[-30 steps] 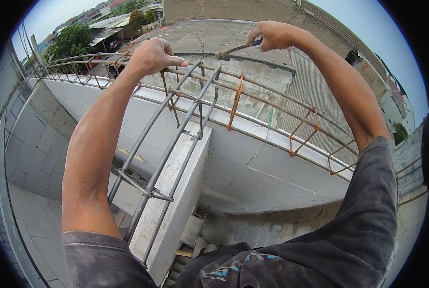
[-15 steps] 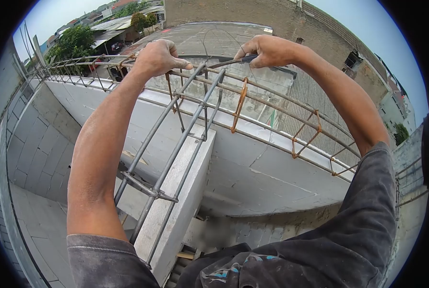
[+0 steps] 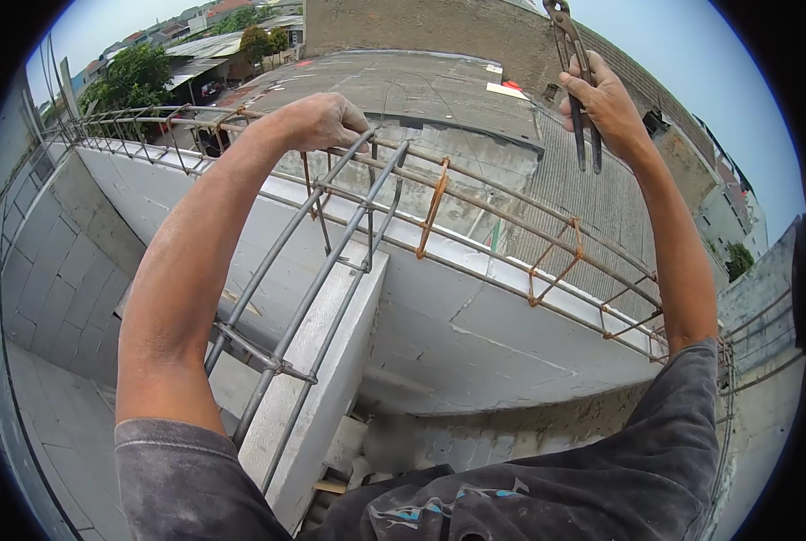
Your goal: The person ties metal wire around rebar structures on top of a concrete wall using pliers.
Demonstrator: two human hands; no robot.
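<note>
My right hand [image 3: 604, 101] is raised above the roof beyond the wall, wrapped round a pair of pincers [image 3: 572, 68]. Their jaws point up and the two dark handles hang below my fist. My left hand [image 3: 326, 122] is closed at the rebar junction, against the end of a steel bar [image 3: 342, 165]. What its fingertips pinch is hidden. Beside it a thin loop of tie wire [image 3: 387, 90] sticks up. Two rebar cages meet here: a grey one running towards me and a long one [image 3: 502, 191] along the wall, with a rusty stirrup [image 3: 434, 209].
A white block wall [image 3: 475, 316] runs across below the long cage. Another wall [image 3: 326, 361] comes towards me under the grey cage, with a drop on both sides. Beyond lie a flat roof [image 3: 376, 77] and a corrugated roof [image 3: 570, 194].
My right hand has lifted the pincers from the rebar junction, up and to the right, and they now stand upright. My left hand remains at the junction, fingers curled lower.
</note>
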